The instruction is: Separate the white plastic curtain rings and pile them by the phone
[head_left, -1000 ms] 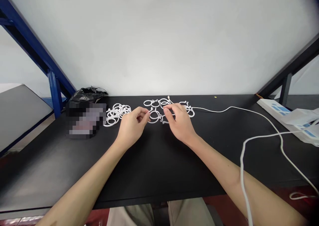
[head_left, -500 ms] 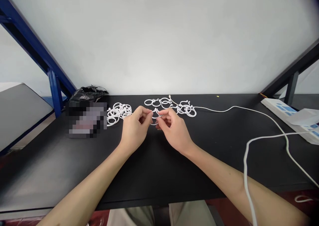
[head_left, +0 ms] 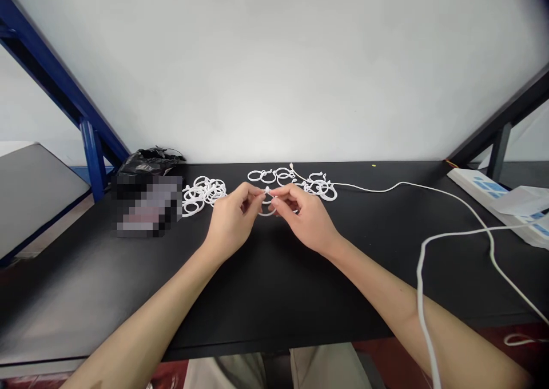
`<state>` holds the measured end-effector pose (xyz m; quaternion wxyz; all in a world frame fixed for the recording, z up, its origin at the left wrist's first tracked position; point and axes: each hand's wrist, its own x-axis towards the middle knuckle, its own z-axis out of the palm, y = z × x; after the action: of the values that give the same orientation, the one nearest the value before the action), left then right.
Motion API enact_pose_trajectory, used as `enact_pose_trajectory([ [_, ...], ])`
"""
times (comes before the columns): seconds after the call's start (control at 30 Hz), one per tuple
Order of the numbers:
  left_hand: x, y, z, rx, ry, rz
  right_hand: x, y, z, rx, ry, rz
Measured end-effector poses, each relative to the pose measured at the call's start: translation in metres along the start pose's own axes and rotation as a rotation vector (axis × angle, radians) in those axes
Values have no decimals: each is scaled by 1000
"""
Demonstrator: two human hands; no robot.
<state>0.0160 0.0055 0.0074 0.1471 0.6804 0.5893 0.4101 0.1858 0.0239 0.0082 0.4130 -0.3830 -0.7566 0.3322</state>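
Observation:
Both hands meet over the middle of the black table, pinching one white plastic ring (head_left: pixel 266 213) between them. My left hand (head_left: pixel 234 214) grips its upper left side with thumb and forefinger. On the upper right side my right hand (head_left: pixel 302 214) pinches the same ring; a small knob shows at the top between the fingertips. The fingers hide much of the ring. Left of my hands lies a heap of similar white rings (head_left: pixel 193 208). Behind and to the right, more white rings with open, knobbed ends (head_left: pixel 328 191) lie loosely together.
A white cable (head_left: pixel 381 190) runs right across the black table (head_left: pixel 274 297), and passes over my right forearm. A power strip (head_left: pixel 493 191) stands at the right edge. At the left are a black plastic bag (head_left: pixel 150 163) and a blurred-out item (head_left: pixel 148 209). A wall rises behind.
My right hand has shifted its fingers slightly, its lower fingers now less curled under the ring. My left hand stays almost where it was; the rings on the table lie as before.

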Motion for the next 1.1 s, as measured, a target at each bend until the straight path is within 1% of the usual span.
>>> enact_pose_trajectory([
  [0.03,4,-3,-2,39,29,5,3,2,-3,-68,10,-19],
  [0.1,12,-15,-10,142,136,15,9,8,-10,-254,53,-29],
  [0.17,20,-33,-20,253,261,11,12,17,-19,-475,85,25],
  [0.2,23,-43,-26,305,297,-10,13,21,-23,-559,68,52],
  [0.3,30,-71,-40,468,325,-95,13,32,-31,-671,-39,99],
  [0.37,31,-81,-44,529,305,-137,13,36,-32,-689,-85,123],
  [0.4,31,-83,-45,547,294,-143,13,37,-31,-698,-89,138],
  [0.47,29,-80,-44,568,283,-130,12,36,-30,-721,-60,178],
  [0.53,26,-71,-41,577,299,-90,12,34,-29,-746,-18,218],
  [0.6,23,-59,-36,557,299,-19,12,32,-28,-750,4,233],
  [0.63,22,-52,-31,530,277,32,12,30,-28,-747,3,227],
  [0.67,19,-45,-27,494,238,92,12,29,-27,-742,-6,212],
  [0.73,15,-32,-16,398,117,218,11,25,-28,-721,-45,150],
  [0.8,10,-23,-7,309,-16,305,10,21,-29,-699,-127,72],
  [0.83,8,-20,-3,276,-70,325,10,20,-30,-692,-172,36],
  [0.9,5,-17,1,238,-136,324,9,18,-33,-697,-236,-15],
  [0.97,4,-17,1,229,-152,302,8,18,-34,-715,-255,-27],
  [1.03,4,-17,-1,226,-144,285,8,18,-33,-721,-259,-6],
  [1.1,4,-16,-3,216,-133,262,8,18,-29,-694,-238,52],
])
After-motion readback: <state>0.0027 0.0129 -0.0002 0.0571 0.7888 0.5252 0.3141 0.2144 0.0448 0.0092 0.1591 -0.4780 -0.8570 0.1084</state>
